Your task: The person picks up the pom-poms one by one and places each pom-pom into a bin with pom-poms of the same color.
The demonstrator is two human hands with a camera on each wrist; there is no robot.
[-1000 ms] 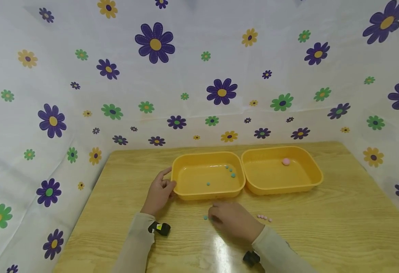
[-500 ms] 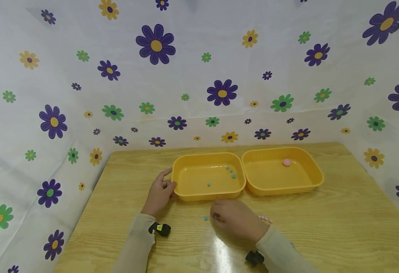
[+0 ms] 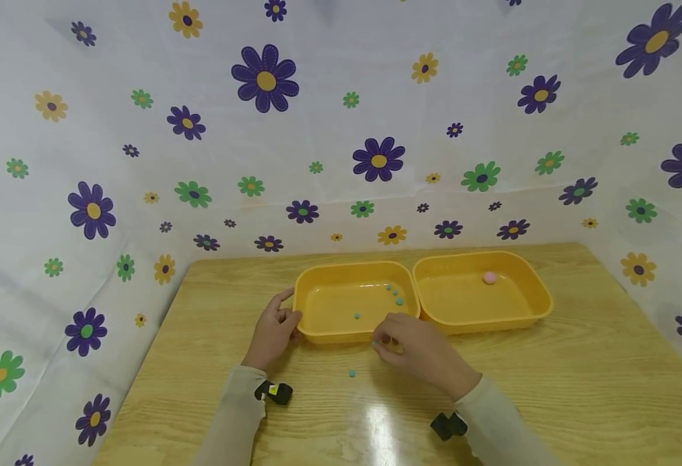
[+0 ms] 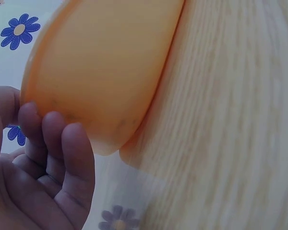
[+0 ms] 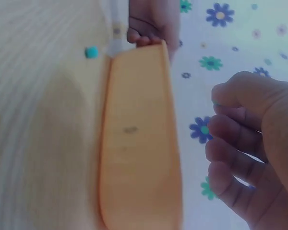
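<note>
My left hand (image 3: 269,333) grips the left end of the left yellow tray (image 3: 329,298), thumb and fingers at its rim. Several small teal balls (image 3: 399,301) lie in that tray, most toward its right end. My right hand (image 3: 425,353) is over the front rim of this tray, near its right corner. Between thumb and index finger it pinches a small teal ball (image 3: 374,343), of which only a sliver shows in the right wrist view. Another teal ball (image 5: 91,52) lies on the table in front of the tray.
A second yellow tray (image 3: 463,304) stands against the right end of the first, with a larger pink ball (image 3: 489,277) in it. Both stand on a wood-grain table (image 3: 230,285). A white flowered cloth (image 3: 317,129) closes off the back and sides.
My right hand has risen from the table toward the tray's front rim, carrying a teal ball. Its arm now hides the row of small pink balls. My left hand has stayed put.
</note>
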